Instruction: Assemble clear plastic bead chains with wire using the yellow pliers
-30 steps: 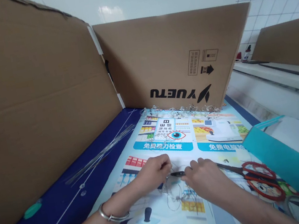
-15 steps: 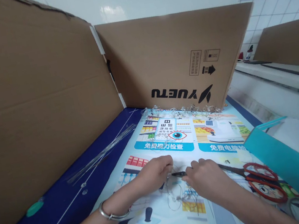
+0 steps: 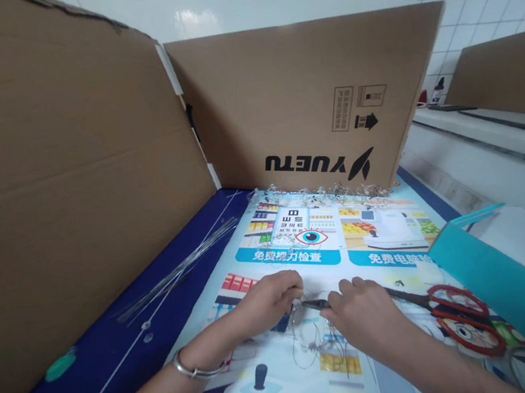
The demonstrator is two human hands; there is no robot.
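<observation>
My left hand [image 3: 275, 297] is closed in a pinch, with thin wire running from its fingertips; the wire's end inside the fingers is hidden. Facing it, my right hand [image 3: 361, 308] wraps round a small pair of pliers [image 3: 315, 304]. Only the dark, narrow jaws show, pointing left towards the pinched fingertips. Below and between the hands hangs a loose tangle of wire [image 3: 314, 344] with small clear bits on it. Whether the jaws grip the wire is too fine to tell. Red-handled scissors [image 3: 460, 310] lie right of my right hand, their blades partly behind it.
A printed sheet [image 3: 319, 285] covers the table. More wire pieces [image 3: 328, 197] lie along the foot of the back cardboard panel [image 3: 247, 111]. Another panel [image 3: 57, 158] stands at left, beside a bundle of straight strands [image 3: 178, 269]. At right is a turquoise box [image 3: 497, 290].
The plier jaws and right hand have shifted very slightly. Both hands keep nearly the same place and hold.
</observation>
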